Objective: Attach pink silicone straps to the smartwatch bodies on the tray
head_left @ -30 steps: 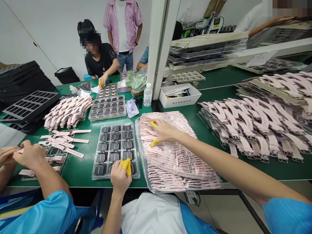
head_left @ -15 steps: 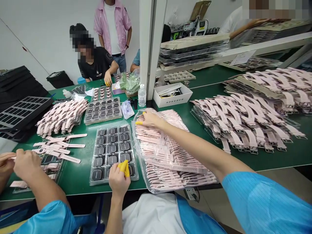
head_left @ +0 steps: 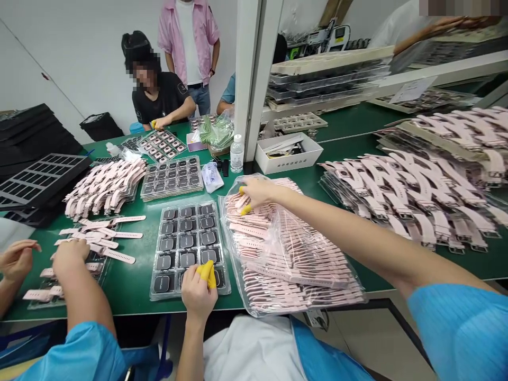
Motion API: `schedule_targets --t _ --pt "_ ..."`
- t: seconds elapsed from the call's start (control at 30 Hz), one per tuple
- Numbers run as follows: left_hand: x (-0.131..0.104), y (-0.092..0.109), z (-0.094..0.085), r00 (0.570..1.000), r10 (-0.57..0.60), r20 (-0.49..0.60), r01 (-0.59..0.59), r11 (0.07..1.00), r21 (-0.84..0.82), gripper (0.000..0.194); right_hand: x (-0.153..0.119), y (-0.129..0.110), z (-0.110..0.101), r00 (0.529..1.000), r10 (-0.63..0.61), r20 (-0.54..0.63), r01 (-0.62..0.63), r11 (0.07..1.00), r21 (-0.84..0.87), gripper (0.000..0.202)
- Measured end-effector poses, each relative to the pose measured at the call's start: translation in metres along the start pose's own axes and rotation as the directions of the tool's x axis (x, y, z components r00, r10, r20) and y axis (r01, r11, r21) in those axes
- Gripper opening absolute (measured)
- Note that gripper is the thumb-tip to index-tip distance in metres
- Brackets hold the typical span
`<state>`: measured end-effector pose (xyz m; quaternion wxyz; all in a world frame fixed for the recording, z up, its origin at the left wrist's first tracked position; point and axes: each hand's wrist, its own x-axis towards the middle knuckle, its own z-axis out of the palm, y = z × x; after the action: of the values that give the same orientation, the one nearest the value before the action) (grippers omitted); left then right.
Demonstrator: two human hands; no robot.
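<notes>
Pink straps [head_left: 309, 248] partly behind right hand [head_left: 257, 192]

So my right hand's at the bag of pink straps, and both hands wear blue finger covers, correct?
Not quite: the finger covers are yellow, not blue, as the head view shows. Your right hand is at the bag of pink straps.

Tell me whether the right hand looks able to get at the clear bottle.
Probably yes: the clear bottle stands just beyond the right hand, with only the edge of the plastic bag and some green table between them.
</notes>
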<state>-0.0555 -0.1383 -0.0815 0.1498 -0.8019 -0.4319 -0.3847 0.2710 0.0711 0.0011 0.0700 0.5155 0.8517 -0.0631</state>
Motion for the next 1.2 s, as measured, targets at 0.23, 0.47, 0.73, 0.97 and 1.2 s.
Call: schedule_targets --t 0.23,0.47,0.73,0.97,1.2 --pt "-0.001 0.000 0.001 1.000 0.002 -0.001 -0.002 1.000 0.002 0.011 0.004 -0.003 -0.004 0.990 0.091 0.103 -0.094 0.995 0.022 0.092" --pt "-0.003 0.000 0.001 1.000 -0.018 0.024 0.018 1.000 -0.022 0.014 0.005 -0.005 -0.009 0.985 0.104 0.137 -0.109 0.994 0.031 0.098" --pt "-0.002 0.002 0.000 0.999 -0.039 0.033 0.040 0.999 -0.008 0.014 0.004 -0.005 -0.008 0.981 -0.022 0.192 0.006 0.997 0.083 0.085" --pt "-0.004 0.003 0.000 0.999 -0.042 0.032 0.043 0.999 -0.022 0.029 -0.019 -0.043 -0.032 0.982 0.057 0.182 -0.054 0.998 -0.022 0.053" --pt "-0.008 0.005 0.000 0.997 -0.064 0.049 0.066 0.997 -0.043 0.035 -0.071 -0.063 -0.007 0.987 0.007 0.160 -0.018 0.998 0.065 0.080"
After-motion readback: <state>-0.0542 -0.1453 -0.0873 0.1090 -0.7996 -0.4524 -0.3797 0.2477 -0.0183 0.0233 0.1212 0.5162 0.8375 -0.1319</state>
